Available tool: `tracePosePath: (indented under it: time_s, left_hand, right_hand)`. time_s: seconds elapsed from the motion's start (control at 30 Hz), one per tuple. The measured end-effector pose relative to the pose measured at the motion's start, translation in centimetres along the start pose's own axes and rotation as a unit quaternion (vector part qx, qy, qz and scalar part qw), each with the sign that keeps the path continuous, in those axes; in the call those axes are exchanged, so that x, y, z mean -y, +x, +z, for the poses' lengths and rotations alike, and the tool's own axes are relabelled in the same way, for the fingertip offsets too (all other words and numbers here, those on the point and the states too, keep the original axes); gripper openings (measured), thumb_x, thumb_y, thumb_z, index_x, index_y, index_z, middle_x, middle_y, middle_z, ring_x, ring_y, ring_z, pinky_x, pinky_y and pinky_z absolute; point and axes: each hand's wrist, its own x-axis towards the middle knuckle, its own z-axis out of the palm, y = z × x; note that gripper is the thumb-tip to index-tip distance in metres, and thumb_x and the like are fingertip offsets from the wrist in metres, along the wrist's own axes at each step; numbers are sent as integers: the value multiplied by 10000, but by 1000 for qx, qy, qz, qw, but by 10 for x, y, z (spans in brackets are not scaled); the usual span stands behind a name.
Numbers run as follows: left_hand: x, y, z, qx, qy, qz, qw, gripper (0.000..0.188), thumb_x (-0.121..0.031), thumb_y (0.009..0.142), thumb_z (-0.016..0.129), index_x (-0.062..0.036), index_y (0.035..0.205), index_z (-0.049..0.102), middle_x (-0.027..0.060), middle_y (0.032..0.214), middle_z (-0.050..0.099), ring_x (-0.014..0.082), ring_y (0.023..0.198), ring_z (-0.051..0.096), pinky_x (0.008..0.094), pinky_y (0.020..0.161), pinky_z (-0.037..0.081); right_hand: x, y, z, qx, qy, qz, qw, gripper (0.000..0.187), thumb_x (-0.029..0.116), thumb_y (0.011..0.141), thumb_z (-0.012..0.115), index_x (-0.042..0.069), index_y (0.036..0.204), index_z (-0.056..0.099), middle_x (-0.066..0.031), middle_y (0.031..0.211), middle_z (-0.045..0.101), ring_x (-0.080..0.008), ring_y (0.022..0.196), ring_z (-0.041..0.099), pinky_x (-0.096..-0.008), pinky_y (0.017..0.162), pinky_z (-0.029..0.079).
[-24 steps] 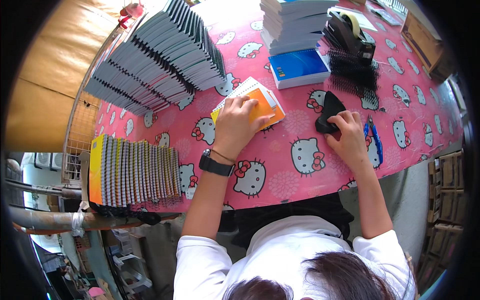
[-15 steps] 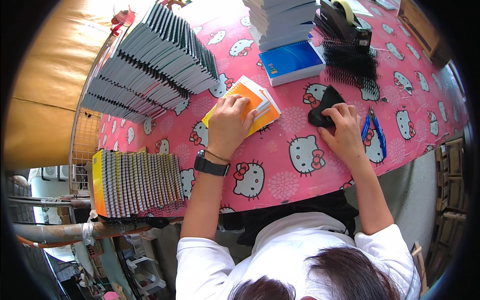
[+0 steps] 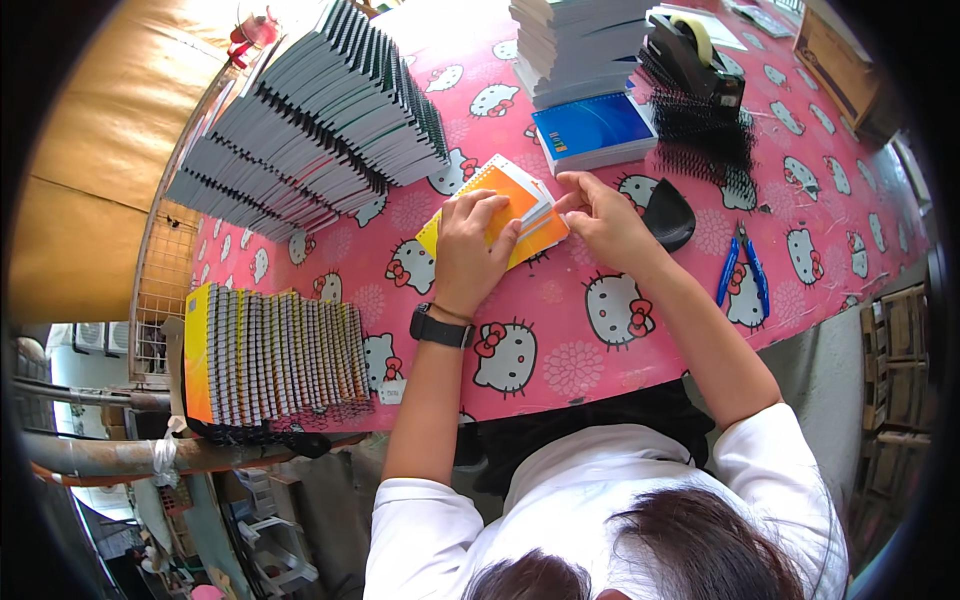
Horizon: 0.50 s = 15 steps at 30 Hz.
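Note:
An orange and yellow notebook (image 3: 478, 196), its white pages fanned at the right edge, lies tilted on the pink table cover. My left hand (image 3: 470, 240) holds it down, fingers bent over the cover and thumb toward the loose edge. Beside that edge is my right hand (image 3: 605, 220), index finger and thumb apart at the page corners; I see nothing gripped in it. A black curved pad or pouch (image 3: 670, 215) lies just right of my right hand. Further right sit blue-handled cutting pliers (image 3: 743, 272), jaws pointing away.
Black-spiral-bound books (image 3: 300, 130) stand packed at the far left, with yellow spiral notebooks (image 3: 275, 350) nearer. Behind my hands are a blue-covered stack (image 3: 595, 130) and a tall paper stack (image 3: 580, 50). Black spiral coils (image 3: 700, 130) lie by a tape dispenser (image 3: 695, 60).
My right hand has left the black pad and moved left to the notebook's page edge. My left hand remains on the notebook.

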Motion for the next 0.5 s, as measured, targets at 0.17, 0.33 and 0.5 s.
tracePosePath:
  time_s: [0.17,0.33,0.5]
  left_hand:
    - [4,-4,-1,-4,12,4,1000,295,-189,791,711,-50,1046,659,105,1094,621,294,1057,534,402,910,449]
    - [-1,-5,-1,-8,19,6,1000,366,-189,768,731,-54,1095,635,115,1091,614,298,1043,542,403,905,450]
    - [-4,-8,-4,-25,-165,-82,983,593,-171,778,729,-61,1305,480,118,1132,606,257,1096,535,400,931,437]
  right_hand:
    - [22,-11,14,6,-310,-107,945,399,102,852,577,12,1240,557,-194,960,663,-293,881,606,-381,814,503]
    - [33,4,8,23,-87,-32,995,395,172,866,606,2,1220,560,-118,961,658,-186,880,605,-347,819,504]
    - [25,54,19,51,154,159,974,476,289,862,669,-50,1179,565,-83,958,647,-190,824,636,-363,740,530]
